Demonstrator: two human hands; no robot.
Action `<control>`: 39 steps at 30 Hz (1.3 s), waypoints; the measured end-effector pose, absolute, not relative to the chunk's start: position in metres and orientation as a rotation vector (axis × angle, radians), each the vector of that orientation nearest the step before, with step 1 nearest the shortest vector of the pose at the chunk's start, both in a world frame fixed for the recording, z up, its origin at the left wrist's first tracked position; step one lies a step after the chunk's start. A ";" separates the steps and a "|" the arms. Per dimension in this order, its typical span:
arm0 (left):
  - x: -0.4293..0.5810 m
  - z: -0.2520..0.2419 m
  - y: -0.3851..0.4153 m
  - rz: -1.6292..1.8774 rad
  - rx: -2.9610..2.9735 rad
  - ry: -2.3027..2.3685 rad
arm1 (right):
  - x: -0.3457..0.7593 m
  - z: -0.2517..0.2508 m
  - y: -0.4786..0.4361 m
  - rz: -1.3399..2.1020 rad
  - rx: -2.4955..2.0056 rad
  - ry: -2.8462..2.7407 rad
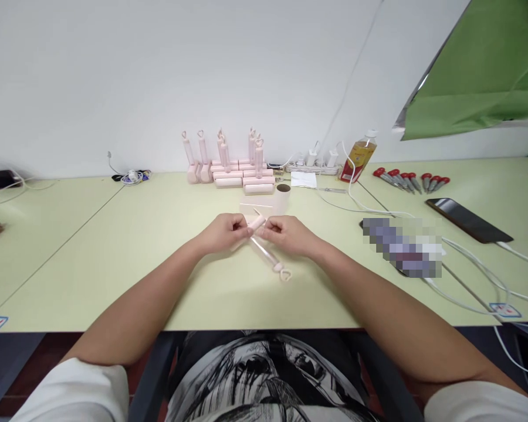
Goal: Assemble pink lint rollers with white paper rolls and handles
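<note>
My left hand [224, 232] and my right hand [286, 233] meet over the middle of the pale green table [114, 258]. Both are closed in a pinch on a small pink lint roller [264, 246]. Its roller head [257, 223] sits between my fingertips. Its thin handle slants down to the right and ends in a heart-shaped loop [284, 273] resting near the table. A clear plastic sheet [257, 206] lies just behind my hands.
Several pink lint rollers [229, 161] stand and lie stacked by the back wall, with a small roll [283, 194] in front. To the right are a power strip [312, 165], a bottle [357, 157], red-handled screwdrivers [407, 179], a phone [469, 220] and white cables [466, 275].
</note>
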State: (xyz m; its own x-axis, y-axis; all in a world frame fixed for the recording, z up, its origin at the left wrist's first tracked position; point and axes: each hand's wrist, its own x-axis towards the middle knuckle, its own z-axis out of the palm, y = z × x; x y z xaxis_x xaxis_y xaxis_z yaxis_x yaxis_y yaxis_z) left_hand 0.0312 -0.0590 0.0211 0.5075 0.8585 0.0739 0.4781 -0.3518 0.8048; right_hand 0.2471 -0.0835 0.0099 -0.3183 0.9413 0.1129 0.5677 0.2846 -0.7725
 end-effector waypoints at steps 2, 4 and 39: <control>0.033 0.021 -0.058 0.768 1.910 1.159 | 0.246 0.011 -0.088 0.876 -1.335 -2.090; 0.034 0.022 -0.058 0.853 1.817 1.147 | 0.246 0.010 -0.090 0.865 -1.316 -2.170; 0.031 0.007 -0.057 0.615 1.217 0.421 | 0.249 0.037 -0.095 0.968 -1.159 -2.234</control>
State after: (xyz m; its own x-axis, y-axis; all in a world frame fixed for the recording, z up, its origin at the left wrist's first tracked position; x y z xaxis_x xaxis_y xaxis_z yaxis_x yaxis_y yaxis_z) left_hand 0.0310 -0.0567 0.0073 0.7666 0.6417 0.0229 -0.2108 0.2178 0.9530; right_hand 0.2488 -0.0946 0.0372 -0.5511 0.8320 0.0634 0.5229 0.4035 -0.7509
